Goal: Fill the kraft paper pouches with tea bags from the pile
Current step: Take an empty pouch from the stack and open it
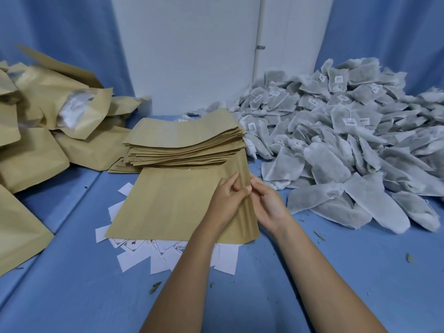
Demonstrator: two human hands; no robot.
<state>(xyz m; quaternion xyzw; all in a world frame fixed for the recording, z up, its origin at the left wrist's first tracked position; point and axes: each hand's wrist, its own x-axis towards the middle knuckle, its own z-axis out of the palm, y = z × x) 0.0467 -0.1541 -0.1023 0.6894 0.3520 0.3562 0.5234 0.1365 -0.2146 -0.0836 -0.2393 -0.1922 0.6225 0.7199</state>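
Blue-covered table point(312, 272) bearing, at right, the tea bag pile point(348, 140); at left, filled pouches point(31, 162); at centre, a stack of flat pouches point(182, 140). Just in front of the stack, one kraft pouch point(168, 203) lies over white paper slips point(225, 260). Both the left hand point(228, 195) and the right hand point(266, 203) pinch its right edge.

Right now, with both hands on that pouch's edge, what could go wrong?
The left hand and right hand pinch the pouch at its right edge; an uneven pull might tear it. The pouch lies on loose white slips, which could slide or get scooped in. The tea bag pile crowds the right side; a reaching arm could scatter bags.
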